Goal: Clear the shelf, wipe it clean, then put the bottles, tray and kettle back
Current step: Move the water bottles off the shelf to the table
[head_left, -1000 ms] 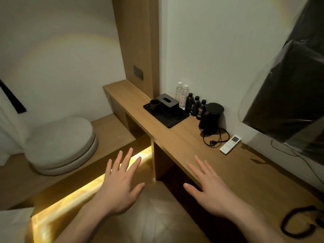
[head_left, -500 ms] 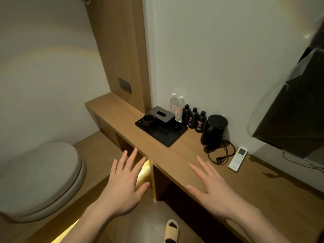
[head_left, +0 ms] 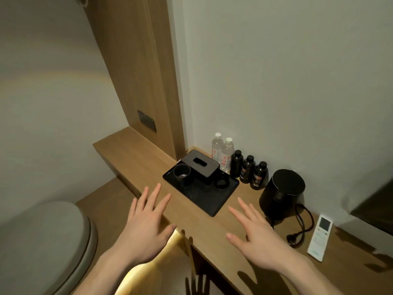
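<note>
A long wooden shelf (head_left: 136, 154) runs along the white wall. On it lies a black tray (head_left: 209, 199) carrying a black cup (head_left: 181, 174), a black tissue box (head_left: 200, 166) and a small black ring-shaped piece (head_left: 222, 182). Behind the tray stand two clear water bottles (head_left: 225, 155) and three small dark bottles (head_left: 247, 169). A black kettle (head_left: 281, 193) sits to the right with its cord (head_left: 303, 228) coiled beside it. My left hand (head_left: 146, 222) hovers flat at the shelf's front edge, left of the tray. My right hand (head_left: 255, 235) hovers flat over the shelf, in front of the kettle. Both hold nothing.
A white remote control (head_left: 320, 237) lies on the shelf right of the kettle cord. A dark screen (head_left: 376, 209) hangs at the right edge. A round grey cushion (head_left: 42, 248) sits on a lower wooden platform at the left. A wall switch plate (head_left: 146, 123) sits on the wood panel.
The view has moved closer to the shelf and turned right. Both hands have come forward over the shelf's front edge, near the tray and kettle, still spread and holding nothing.
</note>
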